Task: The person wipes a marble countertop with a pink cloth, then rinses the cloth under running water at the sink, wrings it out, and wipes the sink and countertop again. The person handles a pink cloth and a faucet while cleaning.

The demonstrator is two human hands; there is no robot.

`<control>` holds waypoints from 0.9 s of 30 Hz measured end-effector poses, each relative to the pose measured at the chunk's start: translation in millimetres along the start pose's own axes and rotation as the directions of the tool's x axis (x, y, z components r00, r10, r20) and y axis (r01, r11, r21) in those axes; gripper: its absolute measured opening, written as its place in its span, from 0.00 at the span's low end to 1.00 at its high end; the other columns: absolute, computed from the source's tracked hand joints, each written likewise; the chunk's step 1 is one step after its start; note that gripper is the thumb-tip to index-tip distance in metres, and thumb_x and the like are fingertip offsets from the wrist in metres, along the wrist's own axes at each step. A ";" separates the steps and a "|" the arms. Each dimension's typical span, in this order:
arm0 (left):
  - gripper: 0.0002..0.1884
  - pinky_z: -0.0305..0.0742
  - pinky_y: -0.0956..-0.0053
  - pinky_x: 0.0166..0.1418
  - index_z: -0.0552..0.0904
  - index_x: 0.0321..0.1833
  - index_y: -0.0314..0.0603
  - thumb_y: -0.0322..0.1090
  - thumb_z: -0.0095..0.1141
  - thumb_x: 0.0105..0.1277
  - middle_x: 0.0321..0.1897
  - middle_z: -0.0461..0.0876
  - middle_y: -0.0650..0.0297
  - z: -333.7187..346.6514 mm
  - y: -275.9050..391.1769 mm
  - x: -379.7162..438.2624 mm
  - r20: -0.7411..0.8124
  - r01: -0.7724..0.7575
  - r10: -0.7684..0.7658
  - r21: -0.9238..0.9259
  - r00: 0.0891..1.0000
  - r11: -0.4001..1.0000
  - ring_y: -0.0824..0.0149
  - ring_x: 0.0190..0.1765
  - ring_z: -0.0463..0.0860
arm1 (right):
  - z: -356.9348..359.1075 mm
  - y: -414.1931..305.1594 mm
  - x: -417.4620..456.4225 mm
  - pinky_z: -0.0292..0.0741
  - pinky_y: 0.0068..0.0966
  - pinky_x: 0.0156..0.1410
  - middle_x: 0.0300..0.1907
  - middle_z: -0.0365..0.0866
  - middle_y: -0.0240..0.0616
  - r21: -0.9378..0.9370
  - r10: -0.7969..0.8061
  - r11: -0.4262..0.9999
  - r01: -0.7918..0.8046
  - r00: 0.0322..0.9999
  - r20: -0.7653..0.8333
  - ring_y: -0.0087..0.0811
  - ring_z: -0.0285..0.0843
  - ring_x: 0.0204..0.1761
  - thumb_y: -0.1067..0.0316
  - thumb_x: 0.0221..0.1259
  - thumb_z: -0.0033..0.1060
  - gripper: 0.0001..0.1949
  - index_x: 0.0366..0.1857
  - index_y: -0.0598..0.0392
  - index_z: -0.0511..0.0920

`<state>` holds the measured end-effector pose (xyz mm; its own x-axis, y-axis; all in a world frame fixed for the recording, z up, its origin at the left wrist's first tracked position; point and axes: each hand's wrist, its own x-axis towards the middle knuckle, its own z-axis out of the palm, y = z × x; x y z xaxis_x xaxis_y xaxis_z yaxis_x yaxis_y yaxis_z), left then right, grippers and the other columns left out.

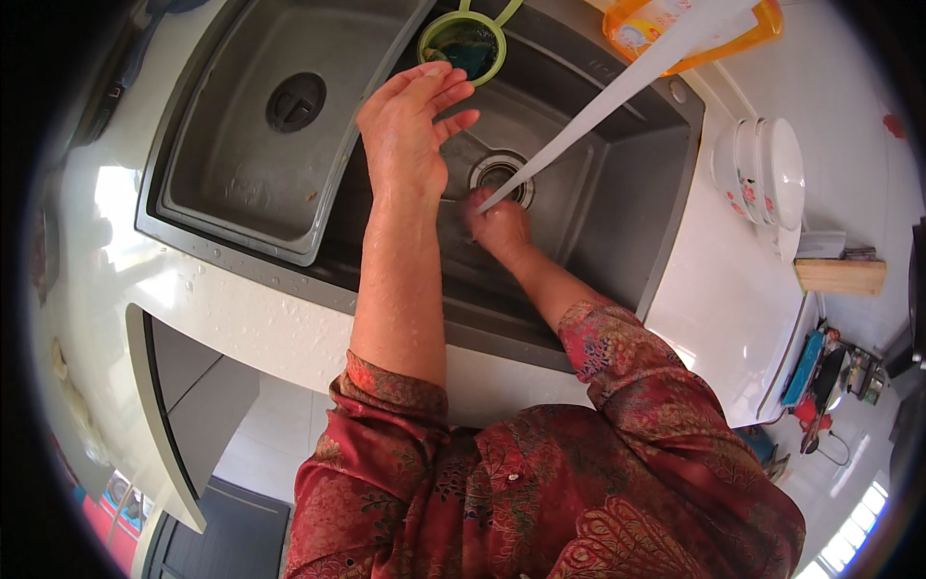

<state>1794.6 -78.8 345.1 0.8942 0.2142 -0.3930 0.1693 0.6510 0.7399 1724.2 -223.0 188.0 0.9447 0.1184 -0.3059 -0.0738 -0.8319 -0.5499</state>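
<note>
My left hand (412,123) is raised over the divider between the two sink basins, wet, its fingers apart and nothing visible in it. Its fingertips overlap the near rim of a green round holder (499,61) with long arms; whether they touch it I cannot tell. Inside the holder lies a dark teal item (470,56). Lower in the right basin (622,188), my right hand (501,224) is under a white stream of water (579,119), beside the metal drain (532,192). Its fingers are blurred and partly hidden by the stream.
The shallower left basin (239,145) has a dark round drain cover (296,101). An orange bottle (767,22) stands behind the sink. White floral bowls (785,174) and a wooden block (839,277) are on the right. A white counter edge (289,318) runs along the front.
</note>
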 end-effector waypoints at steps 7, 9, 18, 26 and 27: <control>0.12 0.78 0.64 0.43 0.77 0.47 0.26 0.29 0.52 0.65 0.42 0.81 0.49 -3.0 0.6 1.0 0.000 0.002 -0.002 0.016 1.000 1.000 0.58 0.44 0.83 | -4.6 -7.5 -22.0 0.74 0.50 0.50 0.52 0.72 0.56 -0.361 -0.358 0.884 0.296 0.927 -0.117 0.59 0.67 0.56 0.65 0.45 0.66 0.31 0.60 0.48 0.67; 0.12 0.78 0.64 0.43 0.77 0.47 0.26 0.29 0.52 0.65 0.42 0.82 0.49 -1.4 1.4 0.1 -0.004 0.005 -0.005 0.018 1.000 1.000 0.58 0.44 0.83 | -3.0 -0.2 -28.4 0.74 0.50 0.50 0.54 0.71 0.55 -0.496 -0.377 0.787 0.366 0.923 0.083 0.62 0.67 0.55 0.69 0.45 0.65 0.34 0.62 0.49 0.64; 0.12 0.78 0.65 0.43 0.77 0.47 0.27 0.30 0.52 0.66 0.41 0.82 0.50 -1.9 -0.4 0.3 -0.012 0.009 -0.008 0.034 1.000 0.999 0.60 0.43 0.83 | -18.7 1.0 6.0 0.81 0.42 0.38 0.41 0.82 0.47 0.430 0.126 0.902 -0.044 0.978 -0.164 0.41 0.83 0.37 0.68 0.49 0.66 0.18 0.47 0.56 0.78; 0.11 0.77 0.65 0.43 0.78 0.45 0.28 0.30 0.52 0.66 0.39 0.83 0.51 -2.6 -0.3 3.0 -0.009 0.008 -0.008 0.020 1.000 1.000 0.61 0.42 0.83 | -46.0 2.9 8.6 0.83 0.40 0.32 0.41 0.81 0.46 0.598 0.437 0.464 -0.653 0.756 0.487 0.43 0.84 0.38 0.34 0.59 0.50 0.33 0.48 0.59 0.77; 0.11 0.78 0.65 0.42 0.78 0.45 0.28 0.30 0.52 0.66 0.39 0.83 0.51 -2.7 -0.5 3.0 -0.007 0.006 -0.006 0.016 1.000 1.000 0.61 0.42 0.83 | -44.4 1.8 6.4 0.82 0.40 0.33 0.41 0.82 0.48 0.452 0.455 0.553 -0.700 0.708 0.540 0.44 0.84 0.38 0.36 0.59 0.50 0.32 0.48 0.61 0.77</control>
<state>1796.1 -76.6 342.1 0.8904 0.2152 -0.4011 0.1815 0.6403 0.7464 1744.3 -247.8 219.6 0.4630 -0.0024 -0.8864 -0.8465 -0.2976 -0.4414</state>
